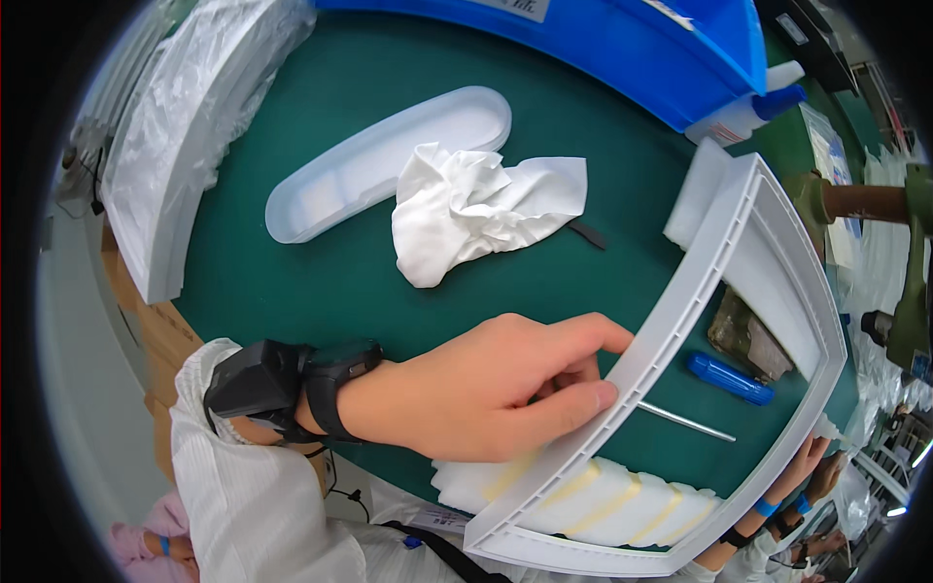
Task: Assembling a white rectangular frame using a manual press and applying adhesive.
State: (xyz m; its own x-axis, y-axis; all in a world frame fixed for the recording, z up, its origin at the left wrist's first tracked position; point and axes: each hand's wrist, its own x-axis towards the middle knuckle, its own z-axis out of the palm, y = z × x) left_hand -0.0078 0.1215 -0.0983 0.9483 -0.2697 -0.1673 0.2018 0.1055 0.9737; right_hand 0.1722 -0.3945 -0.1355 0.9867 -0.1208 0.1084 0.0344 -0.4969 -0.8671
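My left hand (486, 389) reaches in from the lower left, with a black watch-like band and a black box on the wrist. Its forefinger and thumb close on the left rim of a large white plastic frame (671, 321), which has small notches along that rim. The frame stands tilted over the right part of the green tabletop. My right hand does not show. Beyond my left hand lie a crumpled white cloth (457, 209), an oblong translucent case (389, 160) and a small black strip (588, 234).
Through the frame show a blue pen-like object (729, 377), a metal rod (685, 422), a rough dark block (743, 330) and white foam with yellow bands (612, 505). A blue bin (622, 49) stands behind; plastic-wrapped white parts (190, 126) lie left. Another person's hands (802, 462) appear lower right.
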